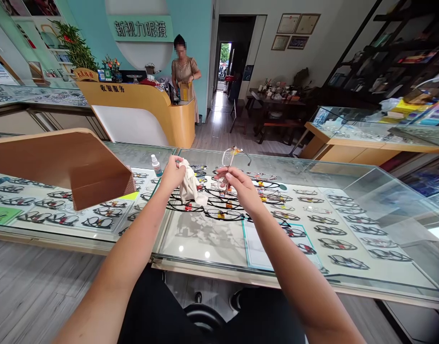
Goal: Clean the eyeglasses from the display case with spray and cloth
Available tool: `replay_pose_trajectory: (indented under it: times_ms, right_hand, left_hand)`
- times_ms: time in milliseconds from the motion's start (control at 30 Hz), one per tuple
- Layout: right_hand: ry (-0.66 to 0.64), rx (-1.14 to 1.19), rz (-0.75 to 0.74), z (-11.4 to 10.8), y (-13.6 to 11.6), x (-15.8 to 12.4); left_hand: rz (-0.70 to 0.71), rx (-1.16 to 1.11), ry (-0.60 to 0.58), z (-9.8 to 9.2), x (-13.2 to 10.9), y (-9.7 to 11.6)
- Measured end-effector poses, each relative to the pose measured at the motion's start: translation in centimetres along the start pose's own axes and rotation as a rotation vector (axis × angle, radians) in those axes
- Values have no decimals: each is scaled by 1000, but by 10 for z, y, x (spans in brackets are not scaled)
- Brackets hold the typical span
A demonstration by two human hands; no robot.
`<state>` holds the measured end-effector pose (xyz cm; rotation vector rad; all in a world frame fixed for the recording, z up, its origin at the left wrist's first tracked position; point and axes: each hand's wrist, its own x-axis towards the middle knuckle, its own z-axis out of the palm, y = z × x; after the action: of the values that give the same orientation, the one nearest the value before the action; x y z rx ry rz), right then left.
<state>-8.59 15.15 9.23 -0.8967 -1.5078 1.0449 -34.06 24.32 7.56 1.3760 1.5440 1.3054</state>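
Above the glass counter, my left hand (174, 171) grips a crumpled cream cloth (189, 184), which hangs down from the fingers. A pair of glasses (227, 156) with a yellow tag is pinched between the thumb and fingers of my right hand (238, 184), one lens pointing up. Cloth and glasses are apart. Just behind my left hand stands a small white spray bottle (156, 165) with a bluish lower part. Below both hands, several dark-framed glasses (224, 215) with red and yellow stickers lie in rows.
A brown board-like stand (58, 162) rises at the left of the counter. More glasses (337, 243) fill the display case on the right. Beyond, a person (185, 67) stands behind a yellow cashier desk (133, 100). A dark table (277, 100) holds cups and jars near the doorway.
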Motion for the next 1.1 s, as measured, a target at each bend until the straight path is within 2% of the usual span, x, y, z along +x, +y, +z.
replay_pose_trajectory:
  times_ms: [267,500,733,900,1100]
  right_hand:
    - [-5,-12,2,-1,3,0]
    - [-20,23,7,1,0,-3]
    - [-50,181,0,6,-2,-5]
    - [-61,237,14,7,-6,-7]
    - [-36,282,8,8,-12,-8]
  left_hand:
    - [-150,-342,-70,2,-1,14]
    - [-162,-700,-321,5,-15,23]
    - [-145,-706,-521,10,-39,34]
    - [-150,-718,-653,17,-49,33]
    - [-171,-747,-700,24,-53,31]
